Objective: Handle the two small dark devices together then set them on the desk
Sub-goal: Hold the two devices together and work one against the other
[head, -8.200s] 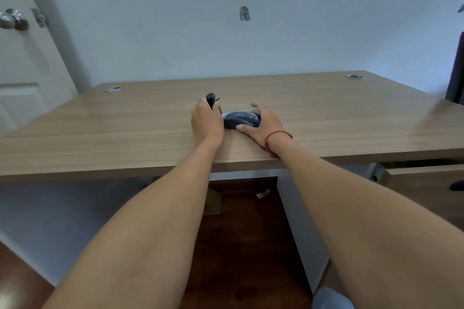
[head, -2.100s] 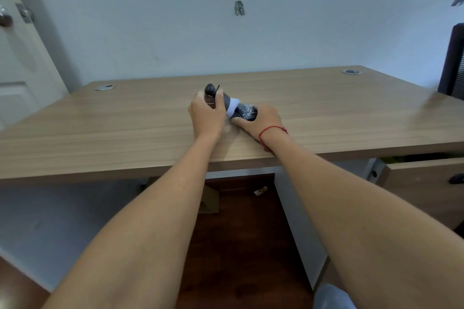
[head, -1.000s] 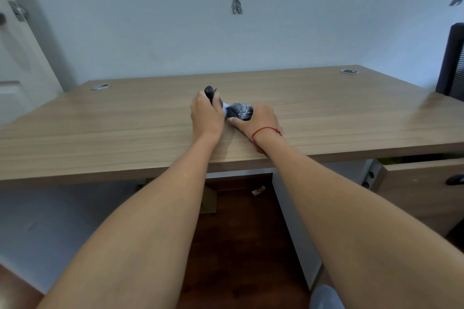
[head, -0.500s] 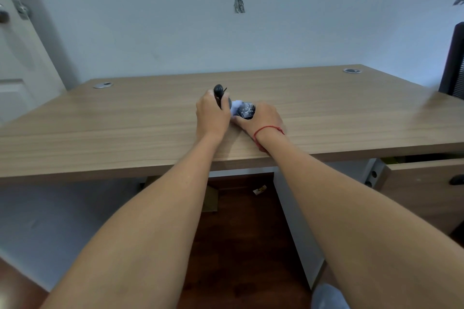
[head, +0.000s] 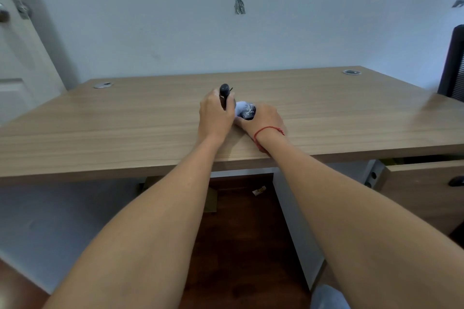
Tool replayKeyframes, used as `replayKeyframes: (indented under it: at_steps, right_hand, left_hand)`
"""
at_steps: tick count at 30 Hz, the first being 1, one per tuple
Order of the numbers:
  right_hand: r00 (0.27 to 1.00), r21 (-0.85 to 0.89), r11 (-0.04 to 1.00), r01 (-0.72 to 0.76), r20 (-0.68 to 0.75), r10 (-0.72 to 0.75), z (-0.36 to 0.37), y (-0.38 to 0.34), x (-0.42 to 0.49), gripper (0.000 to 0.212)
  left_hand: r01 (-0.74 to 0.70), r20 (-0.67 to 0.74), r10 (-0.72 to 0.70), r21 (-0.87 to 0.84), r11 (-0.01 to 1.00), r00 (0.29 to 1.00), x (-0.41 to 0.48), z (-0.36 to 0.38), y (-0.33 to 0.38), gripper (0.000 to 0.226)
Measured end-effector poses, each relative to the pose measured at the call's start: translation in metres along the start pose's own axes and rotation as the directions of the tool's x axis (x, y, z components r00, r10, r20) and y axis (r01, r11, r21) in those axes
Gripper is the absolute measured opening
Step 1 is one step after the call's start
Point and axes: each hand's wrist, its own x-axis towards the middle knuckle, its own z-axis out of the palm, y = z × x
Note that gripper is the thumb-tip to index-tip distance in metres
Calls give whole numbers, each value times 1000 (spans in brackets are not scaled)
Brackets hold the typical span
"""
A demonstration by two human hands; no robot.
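wood-grain counter point(head: 125, 123) carried both hands near its front edge, close to the middle. left hand point(head: 216, 114) was curled tight around a slim dark device point(head: 224, 93), which stood nearly upright so that its rounded top poked out above the knuckles; a thin dark bit stuck out beside that top. right hand point(head: 263, 118) lay just beside the left, its fingers wrapped over a second dark device point(head: 248, 113) with pale lettering too small to read. between the two devices showed a white patch point(head: 241, 106), touching both, though what it was could not be told. the two hands touched each other at the thumbs, and the right hand's heel seemed to rest on the counter. a red string point(head: 266, 131) circled the right wrist. two round grey grommets sat in the counter's far corners, one left point(head: 103, 85) and one right point(head: 351, 72). behind stood a pale wall point(head: 175, 20) with a small grey mark point(head: 239, 7). a white door point(head: 15, 52) with a metal knob point(head: 3, 16) stood at the left, and a dark chair back point(head: 454, 63) at the right edge. under the counter, the floor point(head: 241, 246) was dark wood, with a small scrap point(head: 258, 190) lying on it.
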Motion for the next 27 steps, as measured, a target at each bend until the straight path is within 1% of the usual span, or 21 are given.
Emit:
replayKeyframes:
  at_steps: [2, 3, 6, 7, 8, 11, 12, 15, 16, 18, 20, 21, 22, 24, 25, 26, 27]
  right_hand:
    - [1000, -5, 1000, 0, 0, 0, 0, -1, -1, 47]
    - [1000, -2, 1000, -3, 0, 3, 0, 0, -1, 45]
    - [1000, 30, 999, -12, 16, 12, 0, 2, 1, 37]
    - [1000, 40, 999, -17, 22, 16, 0, 2, 1, 38]
    - [999, 48, 999, -22, 25, 21, 0, 2, 2, 39]
    - [999, 66, 997, -39, 25, 37, -1, 2, 2, 46]
    - [999, 74, 996, -44, 29, 42, 0, 2, 2, 46]
    - [998, 90, 995, -52, 27, 50, 0, 4, 3, 48]
    - [999, 80, 995, -52, 18, 50, 0, 3, 3, 50]
    - [999, 52, 998, -44, 4, 44, -2, 3, 3, 52]
    - [999, 73, 997, -34, 23, 33, -2, 3, 3, 52]
    - [999, 110, 994, -25, 43, 20, -3, 4, 2, 51]
    - [998, 148, 989, -16, 61, 7, -3, 5, 2, 49]
    - [997, 190, 982, 0, 81, -16, -5, 7, 1, 47]
    - [996, 199, 980, 5, 85, -22, -6, 8, 1, 47]
    - [996, 205, 979, 5, 86, -23, -6, 8, 0, 49]
    - [996, 212, 977, 7, 85, -25, -6, 7, 0, 50]
  left_hand:
    - [69, -18, -68, 69, 995, 998, 1, -1, -4, 25]
    - [63, -28, -62, 69, 996, 998, 1, -1, -4, 25]
    - [-60, -23, 59, -21, 998, 998, 1, -2, 2, 24]
    - [-74, -10, 73, -19, 997, 997, 0, -2, 2, 24]
    - [-54, 3, 54, 8, 998, 999, 0, -1, 1, 24]
    - [81, -12, -80, 124, 989, 997, 1, 0, -6, 24]
    - [83, -24, -81, 122, 989, 996, 2, -1, -6, 24]
    - [-6, -21, 6, 3, 1000, 1000, 2, -2, 0, 26]
    - [-23, -10, 23, -11, 1000, 1000, 2, -1, 0, 26]
    - [13, 0, -13, 33, 999, 1000, 1, 0, -3, 25]
    - [105, -41, -102, 99, 990, 994, 2, -1, -7, 27]
    - [113, -66, -107, 88, 990, 992, 3, -2, -7, 28]
    - [83, -80, -79, 49, 995, 994, 4, -3, -5, 28]
    - [6, -74, -8, -20, 1000, 997, 3, -3, 1, 27]
    - [0, -60, -1, -22, 1000, 998, 2, -2, 1, 27]
    - [31, -53, -31, -5, 1000, 998, 2, -2, 0, 28]
    - [97, -60, -95, 22, 995, 994, 3, -2, -2, 29]
